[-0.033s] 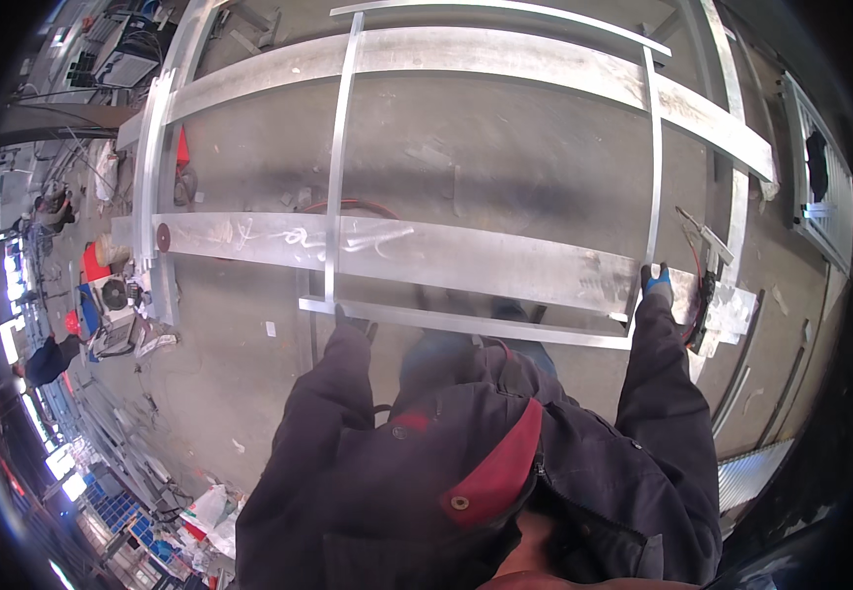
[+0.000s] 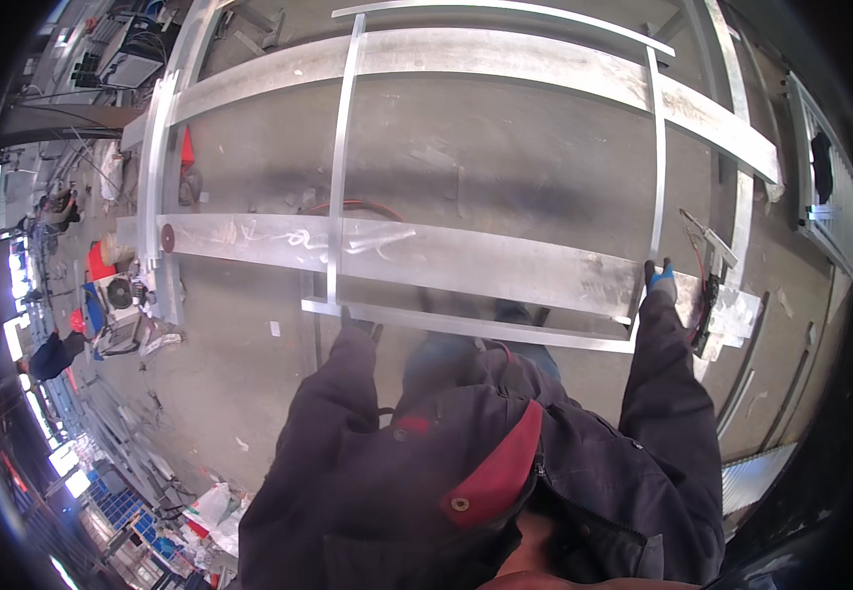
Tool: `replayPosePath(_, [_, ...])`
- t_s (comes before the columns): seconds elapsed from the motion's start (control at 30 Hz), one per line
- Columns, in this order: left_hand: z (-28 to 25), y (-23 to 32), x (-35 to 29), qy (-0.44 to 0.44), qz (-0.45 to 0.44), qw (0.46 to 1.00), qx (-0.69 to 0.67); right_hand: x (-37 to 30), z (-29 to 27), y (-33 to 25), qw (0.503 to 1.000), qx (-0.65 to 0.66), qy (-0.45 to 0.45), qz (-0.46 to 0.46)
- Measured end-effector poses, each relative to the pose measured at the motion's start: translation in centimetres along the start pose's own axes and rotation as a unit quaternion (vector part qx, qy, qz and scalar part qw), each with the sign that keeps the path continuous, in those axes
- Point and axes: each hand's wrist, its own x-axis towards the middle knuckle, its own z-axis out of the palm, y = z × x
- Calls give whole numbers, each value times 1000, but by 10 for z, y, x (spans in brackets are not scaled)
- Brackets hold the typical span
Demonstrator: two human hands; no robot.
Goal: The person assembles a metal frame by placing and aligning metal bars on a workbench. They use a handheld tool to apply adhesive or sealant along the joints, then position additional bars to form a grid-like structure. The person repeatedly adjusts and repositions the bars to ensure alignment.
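A light frame of thin silvery metal bars (image 2: pixel 495 329) lies across two wide metal beams, its near bar close to my body. My left hand (image 2: pixel 356 322), in a dark glove, is closed at that near bar beside the left crossbar (image 2: pixel 339 167); part of its fingers is hidden. At the frame's near right corner my right hand (image 2: pixel 660 279), in a dark and blue glove, grips the right crossbar (image 2: pixel 658 167). Under both crossbars runs the near wide beam (image 2: pixel 505 265), which has white scrawled marks on it.
The far wide beam (image 2: pixel 505 51) spans the back. A clamp-like dark tool (image 2: pixel 710 305) with a red cable sits at the near beam's right end. A white slatted rack (image 2: pixel 840 206) stands at the right. Two people, a fan-like unit (image 2: pixel 120 290) and scattered materials are at the left.
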Motion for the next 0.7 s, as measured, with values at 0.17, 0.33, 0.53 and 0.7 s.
replayPosePath(0.17, [42, -41, -32, 20, -24, 999, -21, 113, 38, -20, 983, 176, 6, -58])
replayPosePath(0.33, [65, -67, -20, 106, 44, 993, -16, 175, 45, -60, 942, 316, -98, -63])
replayPosePath(0.53, [74, -79, 1, 103, 43, 992, -57, 173, 14, -98, 905, 399, -130, 72])
replayPosePath(0.7, [55, -83, 15, 98, 79, 990, -66, 153, -35, -113, 897, 427, -107, 28])
